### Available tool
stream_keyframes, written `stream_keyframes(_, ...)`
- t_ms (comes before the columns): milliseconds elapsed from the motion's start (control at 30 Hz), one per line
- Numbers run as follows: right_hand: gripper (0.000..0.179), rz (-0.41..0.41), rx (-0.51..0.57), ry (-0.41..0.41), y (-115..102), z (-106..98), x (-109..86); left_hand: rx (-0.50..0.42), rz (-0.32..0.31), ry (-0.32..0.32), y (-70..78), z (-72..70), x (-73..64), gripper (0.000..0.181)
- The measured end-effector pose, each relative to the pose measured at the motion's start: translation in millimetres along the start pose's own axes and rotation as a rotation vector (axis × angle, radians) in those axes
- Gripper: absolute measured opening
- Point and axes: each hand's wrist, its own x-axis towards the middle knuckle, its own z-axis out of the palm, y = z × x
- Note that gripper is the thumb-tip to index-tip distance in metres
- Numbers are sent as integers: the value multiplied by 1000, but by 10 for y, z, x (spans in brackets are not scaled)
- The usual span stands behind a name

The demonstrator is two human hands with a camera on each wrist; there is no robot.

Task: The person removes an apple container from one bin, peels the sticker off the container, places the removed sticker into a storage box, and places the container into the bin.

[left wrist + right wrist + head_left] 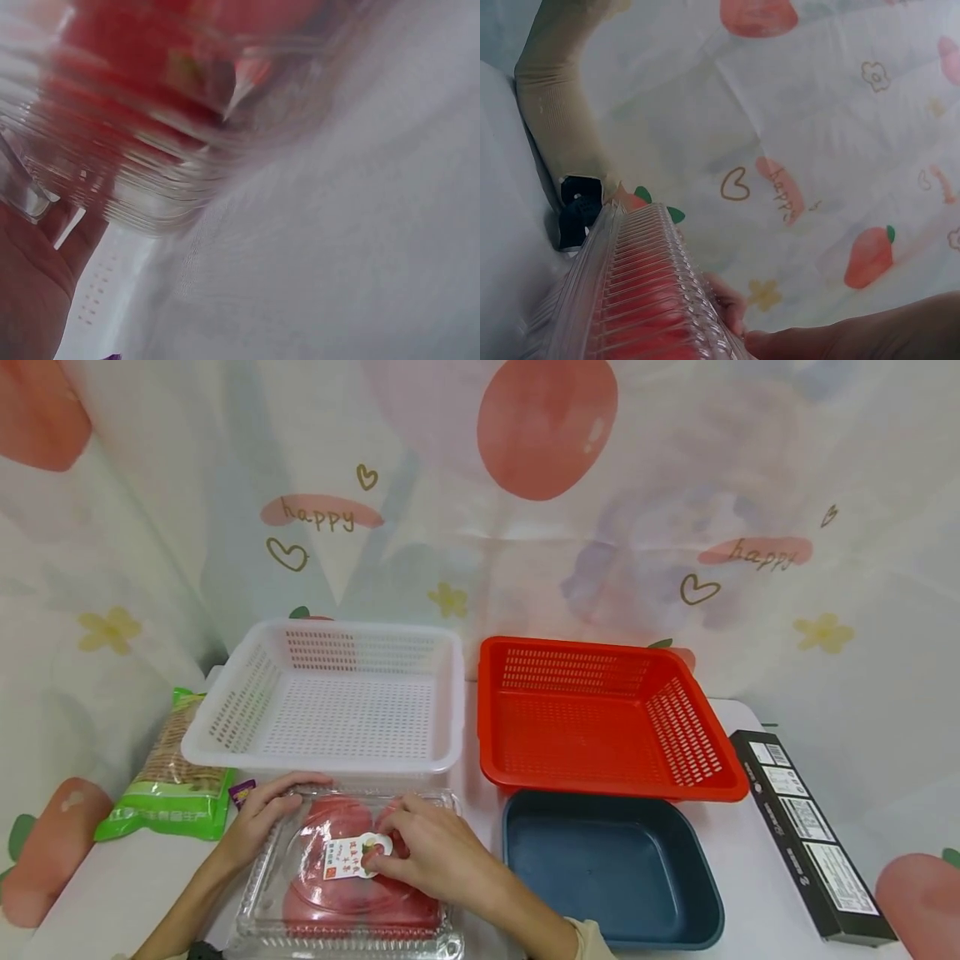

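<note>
A clear plastic clamshell box (300,906) of large red fruit (401,910) lies at the front of the table. My left hand (258,822) grips the box by its far left corner; in the left wrist view its fingers (82,244) reach round the ridged wall. Over the lid, my right hand (442,852) has its fingers curled, with thumb and forefinger pinching the right end of a white printed label (347,858). From the right wrist camera, the thumb (780,343) and a fingertip show just above the lid; the label is hidden there.
Behind the box stands a white basket (450,727); a red basket (491,760) is right of it, above a dark blue basin (517,893). A green-edged food bag (168,777) and small purple packet (242,792) lie left, a long black box (810,839) far right.
</note>
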Motion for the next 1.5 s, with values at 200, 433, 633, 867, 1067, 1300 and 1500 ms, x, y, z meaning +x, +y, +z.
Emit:
stream_keyframes(200, 24, 21, 16, 27, 8, 35, 12, 23, -1, -5, 14, 0, 11, 38)
stream_keyframes(433, 15, 5, -1, 63, 9, 56, 26, 22, -19, -7, 33, -19, 20, 37)
stream_keyframes(633, 8, -13, -30, 82, 4, 84, 13, 41, -43, 5, 15, -8, -9, 36)
stream_keyframes(867, 5, -35, -72, 131, -15, 161, 17, 50, -47, 11, 26, -22, -45, 36)
stream_keyframes(1067, 6, -31, -107, 180, -2, 133, 40, 37, 3, -2, 15, -13, 19, 39)
stream_keyframes(1300, 7, -44, -122, 197, -8, 166, 39, 37, -14, 3, 21, -29, 28, 38)
stream_keyframes(1500, 3, -81, -228, 216, -24, 218, 10, 33, -60, -3, 29, -28, 4, 36)
